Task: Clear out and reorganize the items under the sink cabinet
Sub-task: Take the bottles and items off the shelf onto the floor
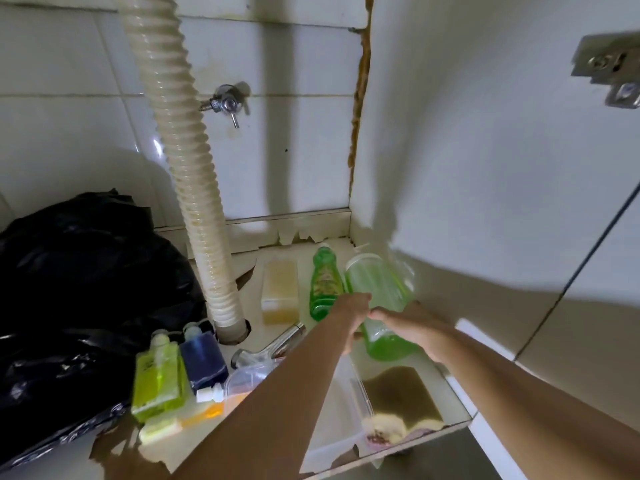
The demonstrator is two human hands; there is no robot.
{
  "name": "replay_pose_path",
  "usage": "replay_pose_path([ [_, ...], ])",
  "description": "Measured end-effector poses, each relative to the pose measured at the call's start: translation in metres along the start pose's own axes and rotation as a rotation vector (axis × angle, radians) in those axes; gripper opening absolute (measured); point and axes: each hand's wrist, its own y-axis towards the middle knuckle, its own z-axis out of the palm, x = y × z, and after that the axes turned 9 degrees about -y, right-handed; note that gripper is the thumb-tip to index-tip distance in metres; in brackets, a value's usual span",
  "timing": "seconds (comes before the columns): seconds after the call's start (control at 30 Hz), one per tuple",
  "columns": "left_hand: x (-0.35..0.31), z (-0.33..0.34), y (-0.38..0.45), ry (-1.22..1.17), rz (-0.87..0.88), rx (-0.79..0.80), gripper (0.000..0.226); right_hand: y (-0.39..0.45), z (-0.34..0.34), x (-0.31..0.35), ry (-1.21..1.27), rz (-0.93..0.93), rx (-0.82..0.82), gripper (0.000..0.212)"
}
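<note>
Cabinet floor (pixel 313 344): both hands (left (pixel 353 311), right (pixel 412 327)) on green jug (pixel 379 289)

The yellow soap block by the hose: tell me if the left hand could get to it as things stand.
Probably yes. The yellow soap block lies uncovered just left of the left hand, with only the slim green bottle between them. That hand now holds the large green bottle, so it must release first.

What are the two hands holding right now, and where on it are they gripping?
Both hands hold the large clear bottle of green liquid, which is tilted. The left hand and right hand grip it around its middle; the fingers are mostly hidden.
</note>
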Motion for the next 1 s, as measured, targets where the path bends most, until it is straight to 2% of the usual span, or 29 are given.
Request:
replay_pose_path([
  [0.1, 0.006, -0.003, -0.003, 0.007, 0.028, -0.032, 0.039, -0.003, 0.008, -0.003, 0.058, -0.003, -0.11, 0.078],
  [0.23, 0.0, -0.009, -0.016, -0.027, 0.028, 0.015, 0.044, -0.016, 0.01, -0.002, 0.244, -0.018, -0.127, 0.081],
  [0.4, -0.013, -0.016, -0.043, -0.038, 0.143, 0.024, 0.058, -0.046, 0.001, 0.008, 0.274, -0.102, -0.189, 0.078],
  [0.5, -0.022, -0.021, -0.072, -0.04, 0.228, 0.007, 0.057, -0.076, -0.012, 0.004, 0.307, -0.181, -0.242, 0.073],
  [0.63, -0.027, -0.027, -0.121, -0.004, 0.282, 0.054, 0.039, -0.122, -0.017, -0.012, 0.387, -0.267, -0.242, 0.069],
  [0.7, -0.024, -0.027, -0.152, 0.033, 0.261, 0.059, 0.055, -0.152, -0.014, -0.024, 0.387, -0.295, -0.242, 0.061],
  [0.77, -0.012, -0.026, -0.178, 0.099, 0.243, 0.027, 0.082, -0.185, -0.006, -0.038, 0.362, -0.336, -0.237, 0.051],
  [0.83, 0.007, -0.025, -0.204, 0.154, 0.208, -0.016, 0.097, -0.217, 0.005, -0.056, 0.254, -0.391, -0.193, 0.062],
  [1.0, 0.067, -0.032, -0.259, 0.094, 0.17, -0.035, 0.098, -0.277, 0.024, -0.097, 0.088, -0.472, 0.054, 0.07],
])
